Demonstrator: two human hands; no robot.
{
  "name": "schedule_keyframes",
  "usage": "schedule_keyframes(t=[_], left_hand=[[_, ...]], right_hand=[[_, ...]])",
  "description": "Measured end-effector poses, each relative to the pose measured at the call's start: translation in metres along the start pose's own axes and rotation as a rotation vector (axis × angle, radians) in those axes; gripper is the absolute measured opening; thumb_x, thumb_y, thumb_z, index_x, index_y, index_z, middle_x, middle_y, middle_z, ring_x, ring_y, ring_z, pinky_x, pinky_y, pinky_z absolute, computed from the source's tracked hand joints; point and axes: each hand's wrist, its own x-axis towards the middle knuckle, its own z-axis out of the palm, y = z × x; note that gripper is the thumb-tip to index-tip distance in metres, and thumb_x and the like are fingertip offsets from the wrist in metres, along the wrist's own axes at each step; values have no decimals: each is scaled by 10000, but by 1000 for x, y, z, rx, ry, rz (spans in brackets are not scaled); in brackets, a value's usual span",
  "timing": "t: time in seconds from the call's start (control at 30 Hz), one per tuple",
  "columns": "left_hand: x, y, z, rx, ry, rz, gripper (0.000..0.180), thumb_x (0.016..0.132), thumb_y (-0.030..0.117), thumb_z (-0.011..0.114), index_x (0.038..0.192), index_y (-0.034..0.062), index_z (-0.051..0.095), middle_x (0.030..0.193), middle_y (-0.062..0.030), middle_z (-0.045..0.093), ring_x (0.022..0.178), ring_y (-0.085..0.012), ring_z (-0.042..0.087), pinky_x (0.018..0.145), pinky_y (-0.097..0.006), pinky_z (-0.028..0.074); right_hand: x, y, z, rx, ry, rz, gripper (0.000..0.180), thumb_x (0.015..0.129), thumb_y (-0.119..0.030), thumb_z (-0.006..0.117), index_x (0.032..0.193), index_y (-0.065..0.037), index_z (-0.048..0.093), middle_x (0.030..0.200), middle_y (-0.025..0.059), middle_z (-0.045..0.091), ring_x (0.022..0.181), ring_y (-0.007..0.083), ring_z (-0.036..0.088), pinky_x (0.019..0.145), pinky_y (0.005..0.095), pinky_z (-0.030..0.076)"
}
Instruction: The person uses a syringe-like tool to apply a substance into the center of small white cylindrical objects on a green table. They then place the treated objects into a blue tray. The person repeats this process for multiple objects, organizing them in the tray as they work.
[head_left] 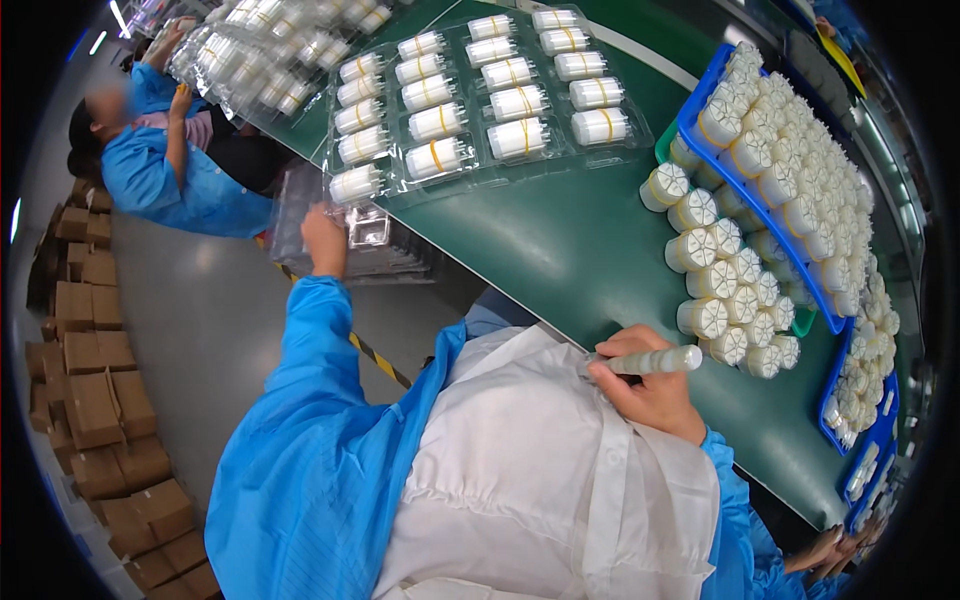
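My left hand (325,240) is closed at the near left corner of a clear plastic tray (395,192), beside the edge of the green table. Rows of white cylinder bundles (433,157), each with a yellow band round it, lie in the tray's pockets. Close to my apron, my right hand (655,385) grips a slender pale translucent tube (650,361) with a rounded white end pointing right. The tube's other end sits at my thumb and fingertips, where details are too small to make out.
Upright white cylinder bundles (712,280) stand in groups on the green table (500,240), beside blue trays (765,195) full of more. Empty clear trays (385,255) are stacked below the table edge at left. A co-worker (165,175) sits far left; cardboard boxes (95,410) line the floor.
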Motion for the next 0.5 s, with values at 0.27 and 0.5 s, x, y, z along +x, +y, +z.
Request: schedule_keyframes(t=[0.27, 0.5], left_hand=[[8, -34, -126, 27, 147, -403, 377, 1007, 327, 622, 782, 31, 558, 808, -190, 621, 782, -420, 593, 686, -492, 459], [37, 29, -283, -263, 386, -547, 409, 1055, 364, 599, 907, -14, 651, 759, -79, 623, 675, -189, 577, 637, -371, 455]], right_hand=[[0, -10, -3, -45, -22, 5, 184, 802, -159, 860, 894, -70, 728, 847, 67, 715, 641, 259, 688, 581, 353, 543], [-4, -17, -6, -32, -80, 98, 231, 812, -212, 861, 916, -88, 695, 839, 58, 732, 666, 249, 710, 600, 339, 556]])
